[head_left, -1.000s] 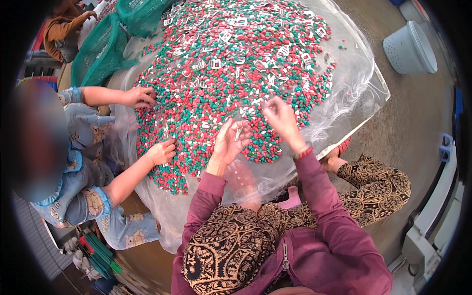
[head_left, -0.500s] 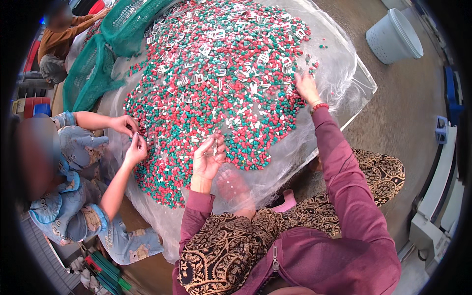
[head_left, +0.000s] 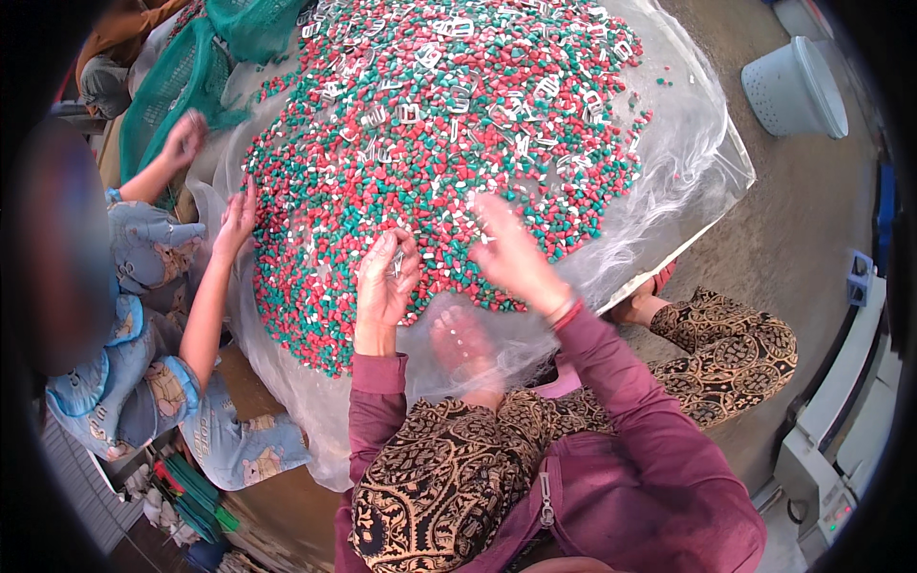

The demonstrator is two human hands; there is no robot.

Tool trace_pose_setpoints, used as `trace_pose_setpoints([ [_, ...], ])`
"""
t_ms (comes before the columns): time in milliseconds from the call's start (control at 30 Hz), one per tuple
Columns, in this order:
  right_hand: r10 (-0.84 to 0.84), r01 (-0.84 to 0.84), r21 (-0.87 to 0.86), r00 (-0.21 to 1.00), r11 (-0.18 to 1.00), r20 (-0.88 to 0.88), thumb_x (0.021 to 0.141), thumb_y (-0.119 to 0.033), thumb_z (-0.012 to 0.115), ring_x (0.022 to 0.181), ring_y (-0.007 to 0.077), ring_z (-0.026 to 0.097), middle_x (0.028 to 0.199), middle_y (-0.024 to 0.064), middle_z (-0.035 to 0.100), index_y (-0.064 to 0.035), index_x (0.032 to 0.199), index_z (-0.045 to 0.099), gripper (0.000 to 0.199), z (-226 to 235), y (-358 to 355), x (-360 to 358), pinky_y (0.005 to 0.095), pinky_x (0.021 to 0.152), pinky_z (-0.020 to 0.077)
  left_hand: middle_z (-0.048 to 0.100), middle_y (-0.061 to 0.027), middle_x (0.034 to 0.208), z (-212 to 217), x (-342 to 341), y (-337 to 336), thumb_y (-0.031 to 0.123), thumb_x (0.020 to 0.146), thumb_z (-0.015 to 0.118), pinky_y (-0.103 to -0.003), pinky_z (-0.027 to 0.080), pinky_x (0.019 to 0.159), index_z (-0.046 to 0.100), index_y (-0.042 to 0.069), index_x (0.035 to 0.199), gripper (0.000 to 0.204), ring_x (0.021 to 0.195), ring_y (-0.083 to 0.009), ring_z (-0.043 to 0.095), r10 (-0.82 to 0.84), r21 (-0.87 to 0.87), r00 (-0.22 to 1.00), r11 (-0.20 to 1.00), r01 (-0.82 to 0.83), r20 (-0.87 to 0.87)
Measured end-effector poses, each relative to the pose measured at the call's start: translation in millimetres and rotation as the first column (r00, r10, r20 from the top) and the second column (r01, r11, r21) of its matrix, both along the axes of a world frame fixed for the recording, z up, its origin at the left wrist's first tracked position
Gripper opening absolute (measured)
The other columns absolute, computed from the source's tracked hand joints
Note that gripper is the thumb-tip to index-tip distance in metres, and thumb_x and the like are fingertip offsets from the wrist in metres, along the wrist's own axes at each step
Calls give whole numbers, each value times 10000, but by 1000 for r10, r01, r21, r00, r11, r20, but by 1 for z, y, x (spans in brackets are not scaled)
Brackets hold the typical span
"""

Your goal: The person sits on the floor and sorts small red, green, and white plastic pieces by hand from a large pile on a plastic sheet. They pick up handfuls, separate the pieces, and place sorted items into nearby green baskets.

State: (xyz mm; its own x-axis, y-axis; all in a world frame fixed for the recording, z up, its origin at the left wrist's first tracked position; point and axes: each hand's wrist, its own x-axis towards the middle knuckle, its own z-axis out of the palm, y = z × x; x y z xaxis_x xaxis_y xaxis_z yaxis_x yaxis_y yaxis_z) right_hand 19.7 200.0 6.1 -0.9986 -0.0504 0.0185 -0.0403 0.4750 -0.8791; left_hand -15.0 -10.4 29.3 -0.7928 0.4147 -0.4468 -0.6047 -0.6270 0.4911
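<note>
My left hand point(head_left: 382, 296) is raised over the near edge of a wide heap of small red, green and white pieces point(head_left: 320, 296). Its fingers are closed on a small whitish plastic piece point(head_left: 397, 264); its exact kind is unclear. To the right, my right hand point(head_left: 521, 256) hovers above the heap, smeared by motion, so I cannot make out whether it holds anything. Several white frame-shaped plastic pieces point(head_left: 458, 28), buckle-like, lie scattered over the far part of the heap. Beneath everything spreads a translucent sheet point(head_left: 320, 411), which also covers my foot point(head_left: 458, 344).
A co-worker sits at the left, one hand point(head_left: 184, 138) lifted and the other point(head_left: 237, 222) at the heap's edge. Green netting point(head_left: 177, 91) lies at the far left. On the floor at the far right stands a white perforated bucket point(head_left: 793, 91); pale equipment point(head_left: 812, 473) is at lower right.
My right hand has swept from the heap's right edge in toward my left hand. The left still pinches a small piece. The co-worker's hands have parted, one moving away toward the netting.
</note>
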Motion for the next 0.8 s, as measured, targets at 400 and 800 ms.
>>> trace_pose_setpoints([
  [400, 255, -83, 720, 958, 689, -134, 749, 1, 535, 982, 311, 527, 983, 130, 535, -24, 923, 591, 185, -71, 158, -74, 389, 803, 471, 471, 1, 1002, 21, 9, 28, 197, 925, 531, -249, 444, 689, 395, 78, 1351, 463, 834, -77, 471, -331, -414, 940, 869, 270, -82],
  [800, 82, -45, 175, 975, 983, -206, 795, -83, 658, 795, 245, 616, 909, 122, 621, -24, 1009, 603, 228, 29, 42, -1, 355, 706, 490, 583, -98, 957, -41, 26, 80, 411, 972, 374, -343, 522, 720, 529, 5, 1131, 463, 839, -223, 579, -177, 273, 908, 959, 73, 380],
])
